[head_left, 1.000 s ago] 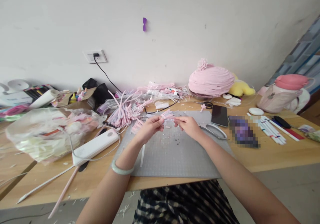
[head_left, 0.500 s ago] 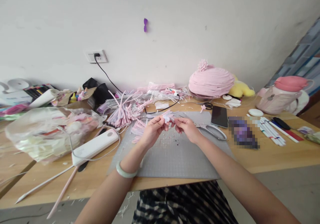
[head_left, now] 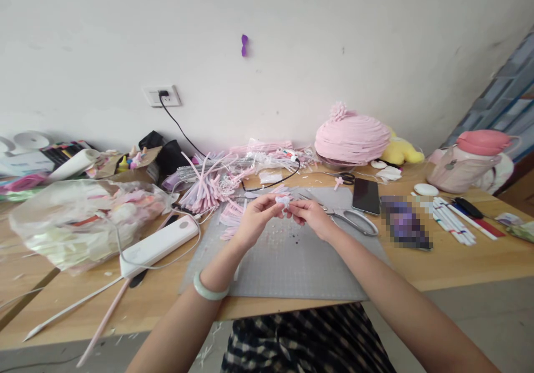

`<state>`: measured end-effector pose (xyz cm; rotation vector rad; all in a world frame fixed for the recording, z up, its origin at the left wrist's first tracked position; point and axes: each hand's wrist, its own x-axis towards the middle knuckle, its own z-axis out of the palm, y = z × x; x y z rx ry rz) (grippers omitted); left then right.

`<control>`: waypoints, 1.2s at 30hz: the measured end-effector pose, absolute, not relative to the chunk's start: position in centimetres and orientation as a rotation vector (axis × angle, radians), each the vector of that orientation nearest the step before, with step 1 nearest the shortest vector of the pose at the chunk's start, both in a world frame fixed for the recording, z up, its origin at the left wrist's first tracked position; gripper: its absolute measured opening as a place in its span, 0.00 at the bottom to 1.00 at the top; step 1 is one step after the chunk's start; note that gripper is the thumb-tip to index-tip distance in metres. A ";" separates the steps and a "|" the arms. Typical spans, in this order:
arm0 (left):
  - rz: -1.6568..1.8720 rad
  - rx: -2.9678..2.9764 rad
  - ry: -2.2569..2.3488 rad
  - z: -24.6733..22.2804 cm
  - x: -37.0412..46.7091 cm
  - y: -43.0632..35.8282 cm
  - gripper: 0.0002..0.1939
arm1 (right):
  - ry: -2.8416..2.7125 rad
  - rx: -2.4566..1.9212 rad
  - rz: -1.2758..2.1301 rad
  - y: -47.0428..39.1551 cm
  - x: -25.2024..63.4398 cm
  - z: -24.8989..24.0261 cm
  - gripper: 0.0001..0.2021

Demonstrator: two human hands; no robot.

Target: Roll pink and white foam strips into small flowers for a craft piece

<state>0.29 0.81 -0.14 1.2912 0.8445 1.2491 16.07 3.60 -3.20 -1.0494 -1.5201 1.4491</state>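
Note:
Both hands meet above the grey cutting mat [head_left: 308,267], with a small pale lilac piece of curled pipe cleaner [head_left: 283,200] between their fingertips. My left hand [head_left: 259,217] pinches it from the left side. From the right, my right hand [head_left: 311,213] grips it between thumb and fingers, which partly hide it. Short pink and lilac pipe cleaner pieces [head_left: 230,220] lie on the mat just left of my left hand. To the right of my right hand rest grey-handled scissors [head_left: 354,223].
Behind the mat lies a heap of pipe cleaners [head_left: 206,187]. A white power bank-like device [head_left: 161,246] and plastic bag [head_left: 75,228] lie at left. At right are a phone [head_left: 366,196], white markers [head_left: 453,220] and a pink-lidded jug [head_left: 471,159]. A pink fuzzy dome [head_left: 352,137] stands behind.
The lilac piece has turned between my fingertips and looks more compact now. My fingers have shifted slightly on it, and both hands stay over the mat.

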 end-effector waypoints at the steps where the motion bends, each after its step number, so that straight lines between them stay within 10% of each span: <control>1: 1.252 1.296 0.843 -0.1 0.3 0.8 0.11 | -1.536 -1.051 1.439 3.6 16.1 -3.3 0.19; 10: 1.063 0.813 0.752 -0.4 -0.8 1.7 0.05 | -1.883 -0.941 0.309 3.5 17.1 -2.7 0.11; 21: 0.901 1.296 1.170 -0.9 -1.4 2.2 0.10 | -2.130 -0.895 -0.140 3.3 17.9 -2.7 0.14; 30: 0.884 1.129 0.937 -0.4 -2.0 2.4 0.10 | -2.060 -0.963 0.244 2.9 17.4 -2.2 0.09; 36: 1.032 1.646 1.077 0.3 -2.4 2.1 0.08 | -1.518 -1.149 1.586 3.5 17.1 -1.8 0.09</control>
